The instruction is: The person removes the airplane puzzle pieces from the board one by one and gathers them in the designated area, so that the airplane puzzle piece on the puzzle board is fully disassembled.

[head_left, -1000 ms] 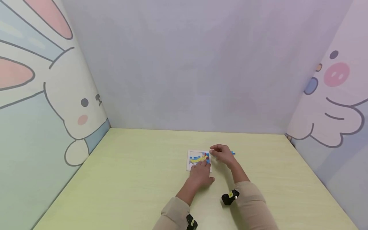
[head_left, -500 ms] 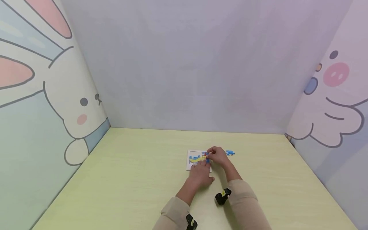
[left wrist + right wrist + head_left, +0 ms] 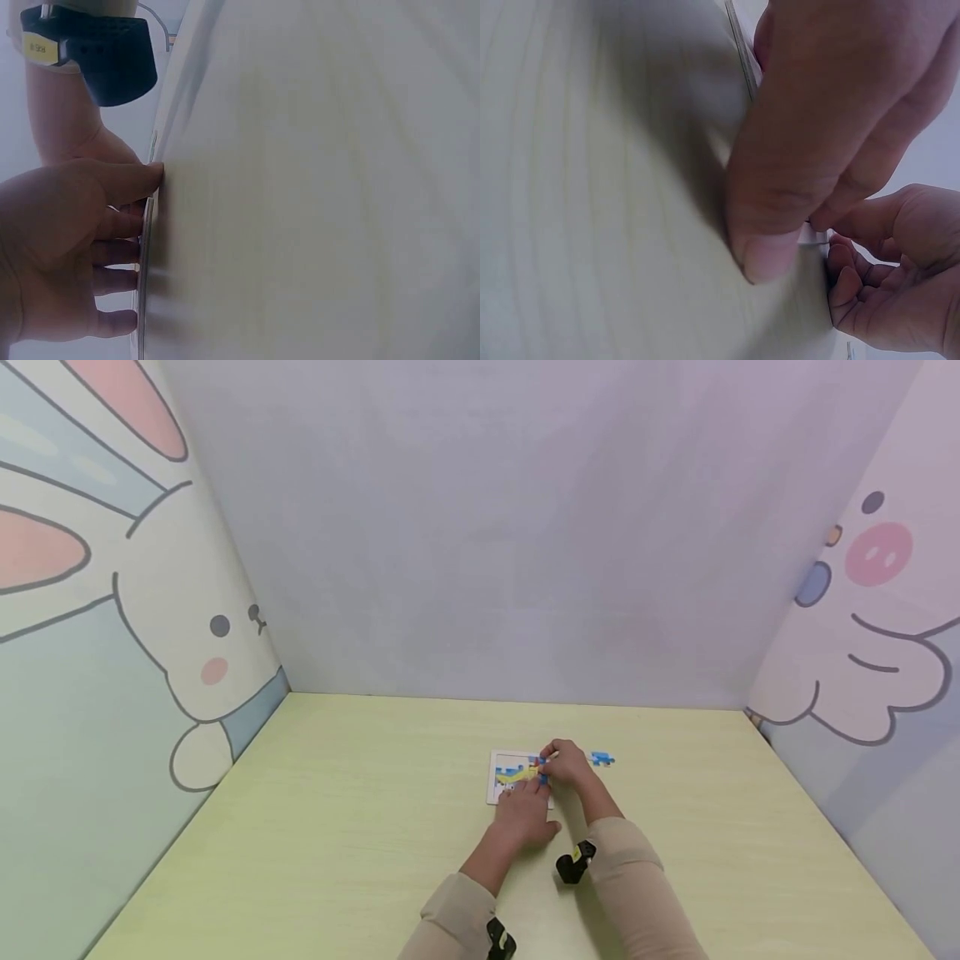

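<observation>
My left hand rests straight-fingered on the puzzle tray's near part, mid-table; best to brace there, press evenly. Tray's squarish, no clear long axis; yellow strip climbs rightward. Right hand bent at right edge, can't tell if pinching. Loose blue pieces beyond.

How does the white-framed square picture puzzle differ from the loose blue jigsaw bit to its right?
The white-framed square picture puzzle looks larger than the loose blue jigsaw bit (one piece or several, I can't tell). The puzzle's outline is straight; the bit's is irregular. The left hand rests on the puzzle, while the bit lies beside the right hand. Both lie on the pale yellow table and show blue.
</observation>
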{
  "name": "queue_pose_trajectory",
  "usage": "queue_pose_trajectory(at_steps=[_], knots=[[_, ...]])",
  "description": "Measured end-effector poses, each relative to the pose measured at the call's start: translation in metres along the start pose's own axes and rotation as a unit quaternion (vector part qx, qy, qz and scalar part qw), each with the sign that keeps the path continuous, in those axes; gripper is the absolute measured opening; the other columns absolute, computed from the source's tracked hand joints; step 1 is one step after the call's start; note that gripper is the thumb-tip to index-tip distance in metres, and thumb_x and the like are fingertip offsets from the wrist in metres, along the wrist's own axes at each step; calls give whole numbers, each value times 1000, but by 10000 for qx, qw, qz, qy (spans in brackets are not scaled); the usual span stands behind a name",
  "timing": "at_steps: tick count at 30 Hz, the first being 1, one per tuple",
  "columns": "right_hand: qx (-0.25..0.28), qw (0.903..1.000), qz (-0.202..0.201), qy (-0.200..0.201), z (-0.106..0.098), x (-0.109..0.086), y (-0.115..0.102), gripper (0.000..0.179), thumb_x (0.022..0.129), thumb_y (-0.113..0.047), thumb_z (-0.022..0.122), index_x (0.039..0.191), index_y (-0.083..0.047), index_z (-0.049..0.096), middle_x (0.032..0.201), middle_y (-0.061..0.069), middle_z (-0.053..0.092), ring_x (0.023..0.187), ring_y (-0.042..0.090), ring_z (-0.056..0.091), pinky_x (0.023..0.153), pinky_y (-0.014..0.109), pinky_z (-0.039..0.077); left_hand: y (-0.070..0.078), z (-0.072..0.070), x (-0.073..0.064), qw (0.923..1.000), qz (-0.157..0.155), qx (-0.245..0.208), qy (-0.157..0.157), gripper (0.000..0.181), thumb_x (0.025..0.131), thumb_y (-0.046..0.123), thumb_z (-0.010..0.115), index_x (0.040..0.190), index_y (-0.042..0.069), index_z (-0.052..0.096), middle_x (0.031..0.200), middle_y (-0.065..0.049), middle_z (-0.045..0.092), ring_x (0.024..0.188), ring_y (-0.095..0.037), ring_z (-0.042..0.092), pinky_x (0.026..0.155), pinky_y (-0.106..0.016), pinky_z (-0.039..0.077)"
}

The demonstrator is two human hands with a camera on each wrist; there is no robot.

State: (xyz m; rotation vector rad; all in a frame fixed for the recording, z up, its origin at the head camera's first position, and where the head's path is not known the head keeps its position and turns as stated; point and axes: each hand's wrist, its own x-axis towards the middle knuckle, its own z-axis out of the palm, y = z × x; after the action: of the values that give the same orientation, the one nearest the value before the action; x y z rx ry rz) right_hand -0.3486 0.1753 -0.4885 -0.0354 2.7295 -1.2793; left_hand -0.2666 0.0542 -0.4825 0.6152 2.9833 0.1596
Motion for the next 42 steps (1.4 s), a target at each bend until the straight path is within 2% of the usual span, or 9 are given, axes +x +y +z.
queue_pose_trajectory(at_steps=[6,11,18,22,28,32,42], knots=[[-123,9999,-64,-42,-1,1,1,14,80,0,65,91,0,57,92,13,59,78,25,54,65,34,44,1,1,0,10000,8,-23,-23,70,85,49,60,141,10,40,142,-3,38,127,-21,35,93,-46,38],[35,10000,-31,-39,-1,1,4,15,82,-2,65,95,-1,56,92,13,58,80,26,55,66,35,44,2,1,1,10000,-16,-39,-56,70,86,49,59,141,10,40,142,-3,37,127,-21,35,93,-47,37],[344,9989,-15,327,2,-1,4,15,84,-10,64,95,-3,57,91,12,59,80,26,56,67,38,45,3,0,2,10000,-18,0,-22,71,85,49,60,141,9,40,142,-4,37,127,-22,35,93,-46,38],[534,9972,-120,519,3,0,4,13,84,-9,65,92,-2,58,90,13,60,79,26,58,66,37,47,5,0,2,10000,-13,-28,15,71,85,48,61,140,9,41,139,-4,40,125,-22,37,91,-46,39],[752,9949,-289,604,2,1,5,13,82,-2,61,95,-1,58,85,12,59,74,23,58,61,34,47,7,-1,3,9999,-22,-128,-2,72,85,47,62,141,9,40,141,-4,39,125,-22,36,91,-47,39],[996,9919,-354,698,0,1,5,15,84,-2,60,99,0,58,83,12,60,72,23,58,60,33,46,8,-1,4,9999,-16,-117,-8,72,85,48,62,141,9,40,141,-3,38,125,-22,37,91,-47,39],[1206,9893,-277,767,0,0,5,14,84,-5,65,97,0,61,82,11,60,73,22,58,61,30,46,9,-1,7,9998,-22,-199,-61,73,83,46,65,140,6,41,141,-6,38,123,-24,38,90,-48,40]])
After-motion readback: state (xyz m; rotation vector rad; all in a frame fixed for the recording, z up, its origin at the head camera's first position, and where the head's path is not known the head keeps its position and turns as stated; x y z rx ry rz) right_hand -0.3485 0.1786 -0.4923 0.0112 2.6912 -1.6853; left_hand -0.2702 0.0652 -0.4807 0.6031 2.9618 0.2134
